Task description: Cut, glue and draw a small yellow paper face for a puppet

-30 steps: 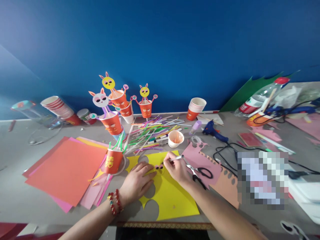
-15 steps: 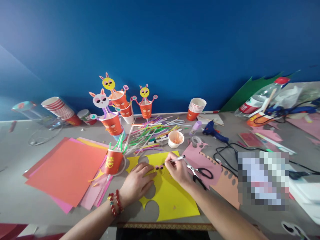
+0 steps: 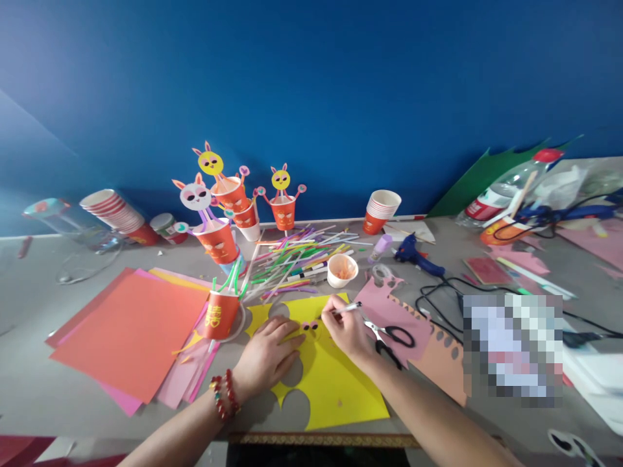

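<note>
My left hand (image 3: 267, 353) lies flat with its fingers spread on a yellow paper sheet (image 3: 331, 383) that has round holes cut out of it. My right hand (image 3: 344, 327) is closed round a white pen (image 3: 344, 309), whose tip rests on the yellow sheet beside a small pair of pink paper eyes (image 3: 309, 326). Black-handled scissors (image 3: 389, 338) lie just right of that hand on a pink sheet (image 3: 389, 308). An orange paper cup (image 3: 220, 313) holding green straws stands to the left of my left hand.
Orange and pink sheets (image 3: 131, 327) are stacked at the left. Behind lie a heap of coloured straws (image 3: 296, 256), cup rabbits (image 3: 217, 230), cup stacks (image 3: 382, 211), a small white bowl (image 3: 342, 270), a blue glue gun (image 3: 416, 254) with black cables, and a plastic bottle (image 3: 506, 188).
My right hand and the pen have shifted very slightly to the right on the yellow sheet. The left hand has stayed put.
</note>
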`<state>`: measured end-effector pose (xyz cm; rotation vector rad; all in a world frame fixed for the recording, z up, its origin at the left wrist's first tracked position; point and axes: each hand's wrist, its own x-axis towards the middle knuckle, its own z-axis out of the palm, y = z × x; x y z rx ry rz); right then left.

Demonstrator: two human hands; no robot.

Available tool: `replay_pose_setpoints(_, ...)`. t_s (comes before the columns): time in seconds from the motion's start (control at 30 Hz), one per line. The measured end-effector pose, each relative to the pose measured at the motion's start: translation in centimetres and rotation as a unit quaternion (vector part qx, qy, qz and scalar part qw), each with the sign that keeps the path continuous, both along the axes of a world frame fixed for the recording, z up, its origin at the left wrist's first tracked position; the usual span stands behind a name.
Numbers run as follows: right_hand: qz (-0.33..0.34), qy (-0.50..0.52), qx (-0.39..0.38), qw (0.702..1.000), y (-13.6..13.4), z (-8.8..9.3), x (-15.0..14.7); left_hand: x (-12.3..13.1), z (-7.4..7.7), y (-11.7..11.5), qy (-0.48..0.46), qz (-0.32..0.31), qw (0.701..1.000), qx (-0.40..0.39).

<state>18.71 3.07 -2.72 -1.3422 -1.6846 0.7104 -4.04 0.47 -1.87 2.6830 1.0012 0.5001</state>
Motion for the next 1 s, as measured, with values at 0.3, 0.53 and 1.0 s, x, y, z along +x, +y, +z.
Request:
replay_pose_setpoints(0.3,0.008,0.045,-0.006,0.999,-0.04,-0.14,0.01,0.03,-0.11,-0.02,-0.004,0.002,1.000,-0.002)
replay_pose_setpoints(0.53,0.010,0.104,-0.028,0.994,-0.02,-0.68,0.09,-0.04,-0.22,-0.07,-0.002,0.000,1.000,-0.013)
replay_pose_setpoints(1.0,0.057,0.165,-0.070,0.982,-0.05,0.20,0.22,-0.06,-0.34,-0.12,-0.003,0.002,1.000,-0.012)
